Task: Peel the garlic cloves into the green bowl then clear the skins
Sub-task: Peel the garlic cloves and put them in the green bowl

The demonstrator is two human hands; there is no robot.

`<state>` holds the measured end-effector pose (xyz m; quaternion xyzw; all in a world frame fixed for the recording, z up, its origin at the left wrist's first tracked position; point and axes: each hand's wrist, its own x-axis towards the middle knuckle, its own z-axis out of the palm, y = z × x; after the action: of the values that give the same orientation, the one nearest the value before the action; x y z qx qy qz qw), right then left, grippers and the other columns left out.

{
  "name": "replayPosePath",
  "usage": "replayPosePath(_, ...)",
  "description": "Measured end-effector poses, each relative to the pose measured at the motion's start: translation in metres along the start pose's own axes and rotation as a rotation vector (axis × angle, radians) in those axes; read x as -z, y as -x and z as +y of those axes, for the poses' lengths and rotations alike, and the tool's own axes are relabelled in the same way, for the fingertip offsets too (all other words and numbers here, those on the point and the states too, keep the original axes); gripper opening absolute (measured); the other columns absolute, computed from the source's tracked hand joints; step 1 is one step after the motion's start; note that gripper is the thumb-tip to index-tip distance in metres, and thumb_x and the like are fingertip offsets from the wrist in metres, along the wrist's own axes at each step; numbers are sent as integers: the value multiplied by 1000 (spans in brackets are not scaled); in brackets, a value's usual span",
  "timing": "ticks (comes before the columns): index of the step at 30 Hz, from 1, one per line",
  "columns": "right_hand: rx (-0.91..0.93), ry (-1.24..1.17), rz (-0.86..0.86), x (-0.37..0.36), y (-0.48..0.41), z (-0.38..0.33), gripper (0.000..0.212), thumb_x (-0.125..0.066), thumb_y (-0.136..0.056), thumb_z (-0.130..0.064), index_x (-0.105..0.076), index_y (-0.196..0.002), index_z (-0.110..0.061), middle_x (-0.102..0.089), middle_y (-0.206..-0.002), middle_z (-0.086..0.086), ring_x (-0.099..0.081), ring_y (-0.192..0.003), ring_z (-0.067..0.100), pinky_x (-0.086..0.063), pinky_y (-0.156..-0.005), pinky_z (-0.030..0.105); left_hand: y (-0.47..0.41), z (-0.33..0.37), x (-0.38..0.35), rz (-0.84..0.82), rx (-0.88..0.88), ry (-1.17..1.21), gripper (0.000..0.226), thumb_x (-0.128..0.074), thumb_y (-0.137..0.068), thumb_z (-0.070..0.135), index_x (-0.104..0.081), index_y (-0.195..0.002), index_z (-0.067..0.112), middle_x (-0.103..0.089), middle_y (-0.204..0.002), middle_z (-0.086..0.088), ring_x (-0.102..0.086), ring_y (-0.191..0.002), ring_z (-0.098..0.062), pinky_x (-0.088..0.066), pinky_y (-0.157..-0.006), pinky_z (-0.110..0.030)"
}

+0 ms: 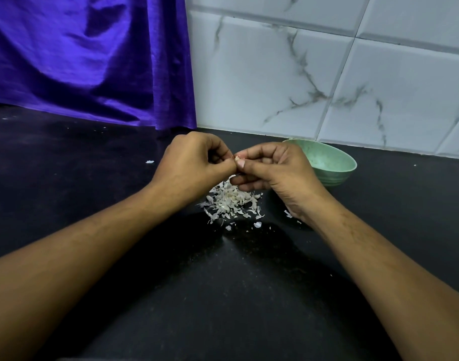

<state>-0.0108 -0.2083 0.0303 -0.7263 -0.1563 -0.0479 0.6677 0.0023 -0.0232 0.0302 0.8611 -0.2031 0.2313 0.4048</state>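
My left hand and my right hand meet above the black counter, their fingertips pinched together on one small garlic clove, of which only a pale tip shows. Straight below the hands lies a heap of white garlic skins. The green bowl stands just behind and to the right of my right hand, near the wall; that hand hides the bowl's left part, and I cannot see any cloves in the part that shows.
A purple cloth hangs down to the black counter at the back left. White marble-look wall tiles close off the back right. Stray skin flakes lie left of my left hand and by my right wrist.
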Motion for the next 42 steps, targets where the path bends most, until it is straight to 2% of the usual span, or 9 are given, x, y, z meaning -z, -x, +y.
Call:
replayPosePath(4, -31, -58, -7, 0, 1, -3, 7, -74, -89, -2, -73, -96, -4, -77, -83, 16, -76, -69, 23, -65, -66, 33, -1, 2, 2, -16, -5, 51, 11, -78, -84, 32, -75, -79, 22, -71, -67, 6, -64, -61, -4, -49, -57, -19)
replayPosePath(8, -47, -83, -32, 0, 2, -6, 7, -71, -91, -1, -69, -95, -6, -74, -82, 16, -74, -67, 26, -64, -64, 35, -1, 4, 2, -53, 46, 127, 11, -78, -85, 31, -75, -80, 22, -72, -69, 2, -68, -65, -12, -57, -65, -35)
replayPosePath(13, -86, -147, -52, 1, 1, -9, 7, -66, -95, -1, -67, -98, -7, -73, -83, 15, -74, -68, 25, -62, -61, 32, -2, 5, 1, -121, 154, 392, 15, -71, -81, 29, -74, -79, 15, -73, -80, -18, -71, -76, -39, -64, -75, -55)
replayPosePath(16, -82, -150, -55, 3, 1, -10, 8, -67, -94, -2, -67, -101, -6, -74, -86, 15, -74, -70, 24, -62, -61, 31, -2, 4, -1, -143, 200, 507, 13, -69, -95, 12, -71, -92, 0, -73, -80, -11, -68, -78, -25, -64, -70, -42)
replayPosePath(20, -57, -106, -24, 4, 1, -8, 7, -70, -94, -5, -67, -99, -6, -76, -90, 18, -75, -71, 26, -64, -64, 33, -2, 2, -1, -163, 201, 549, 18, -65, -98, 9, -67, -98, -8, -71, -80, -3, -67, -78, -18, -59, -64, -31)
replayPosePath(26, -24, -96, 41, 6, -1, -4, 9, -71, -93, -3, -67, -100, -5, -76, -96, 20, -74, -74, 27, -65, -68, 37, 0, 6, 0, -158, 166, 522, 11, -66, -99, 16, -71, -98, 7, -72, -87, -6, -68, -80, -18, -61, -67, -34)
replayPosePath(31, 1, -108, 41, 6, -1, -3, 11, -73, -90, -3, -70, -101, -2, -76, -88, 14, -73, -73, 24, -63, -66, 34, 2, 5, 1, -128, 100, 348, 32, -77, -83, 48, -78, -97, 19, -77, -87, -4, -74, -86, -29, -62, -74, -44)
replayPosePath(36, 5, -64, 44, 7, -1, -2, 11, -73, -92, -5, -70, -102, -1, -78, -91, 16, -74, -73, 23, -64, -68, 35, -2, 2, 3, -106, 84, 281, 15, -80, -87, 38, -80, -93, 24, -78, -81, 0, -76, -81, -25, -64, -73, -42)
replayPosePath(42, 28, -22, 49, 6, -2, 1, 9, -72, -92, -1, -69, -99, 1, -76, -84, 17, -73, -69, 25, -64, -67, 35, -2, 1, 1, -72, -17, 82, 7, -77, -93, 28, -82, -96, 24, -77, -77, 6, -72, -72, -5, -59, -70, -32)
